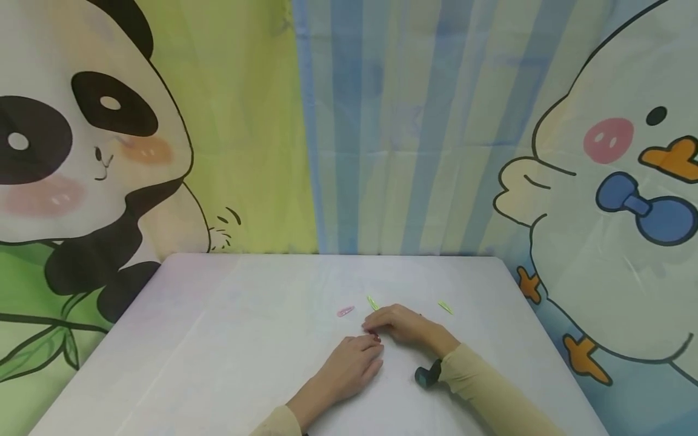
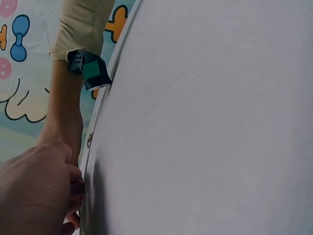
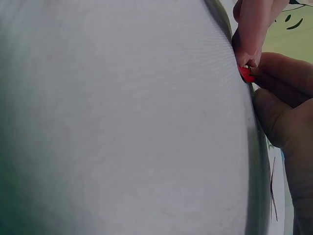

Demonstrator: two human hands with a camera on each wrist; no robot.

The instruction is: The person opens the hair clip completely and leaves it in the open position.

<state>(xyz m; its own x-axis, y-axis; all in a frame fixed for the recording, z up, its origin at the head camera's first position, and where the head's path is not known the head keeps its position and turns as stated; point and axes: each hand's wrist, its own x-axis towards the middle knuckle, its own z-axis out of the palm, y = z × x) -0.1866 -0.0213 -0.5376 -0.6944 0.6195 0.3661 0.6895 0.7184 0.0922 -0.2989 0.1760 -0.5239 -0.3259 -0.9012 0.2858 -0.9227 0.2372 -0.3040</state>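
A small red hair clip [image 1: 376, 336] lies between the two hands, low over the white table. In the right wrist view, fingertips of both hands meet at the red clip [image 3: 246, 74]. My left hand [image 1: 351, 366] pinches it from the near side, fingers bent. From the far side, my right hand [image 1: 400, 323] grips it with thumb and fingers, its back arched above the table. Much of the clip is covered by fingers. The left wrist view shows the left hand [image 2: 34, 191] with curled fingers, the clip hidden there.
Beyond the hands lie a pink hair clip [image 1: 345, 311], a green hair clip [image 1: 372, 302] partly behind the right hand, and another green clip [image 1: 445, 307] farther right. A dark wrist device [image 1: 428, 374] sits on the right forearm. Printed curtains [image 1: 382, 133] hang behind the white table [image 1: 218, 339].
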